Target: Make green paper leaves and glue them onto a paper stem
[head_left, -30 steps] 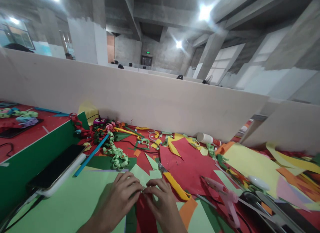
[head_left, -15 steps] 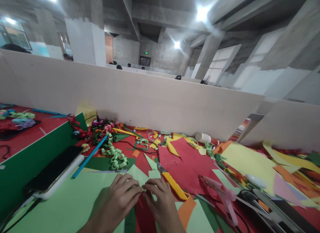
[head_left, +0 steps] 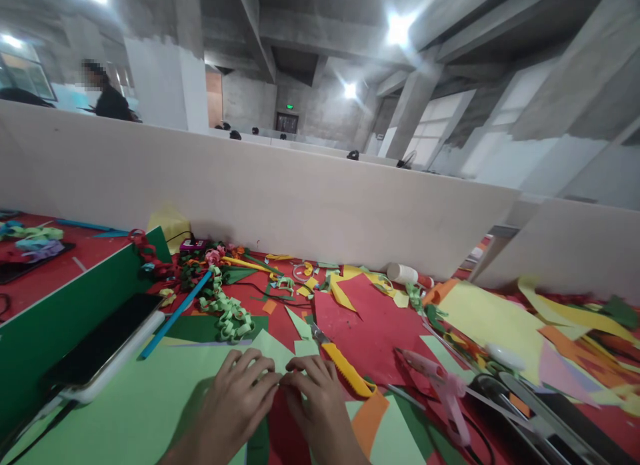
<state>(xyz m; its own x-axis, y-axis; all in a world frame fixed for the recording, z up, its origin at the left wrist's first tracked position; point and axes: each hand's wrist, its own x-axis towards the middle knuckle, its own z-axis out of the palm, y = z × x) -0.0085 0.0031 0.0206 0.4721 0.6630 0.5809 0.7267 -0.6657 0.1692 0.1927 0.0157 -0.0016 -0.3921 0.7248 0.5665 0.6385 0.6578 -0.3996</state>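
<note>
My left hand [head_left: 245,388] and my right hand [head_left: 315,388] meet over the front of the table, fingertips almost touching. Both have curled fingers, pinched close together. Whatever lies between the fingertips is too small or too hidden to name. Under and around my left hand spreads a light green paper sheet [head_left: 150,398]. Just right of my right hand lies a yellow utility knife [head_left: 347,370] with its blade pointing away. A light green paper chain [head_left: 234,318] rests beyond my left hand. Past my right hand is a large red paper sheet [head_left: 370,332].
A pink glue gun [head_left: 443,382] lies to the right, near a grey and black device [head_left: 535,412]. On the left are a phone [head_left: 110,335], a blue paper stick [head_left: 175,315] and a green divider [head_left: 75,305]. A white partition [head_left: 280,198] runs behind the table.
My hands stay together at nearly the same spot, with slight finger movement. The view has shifted a little. A person now shows behind the partition at the far left.
</note>
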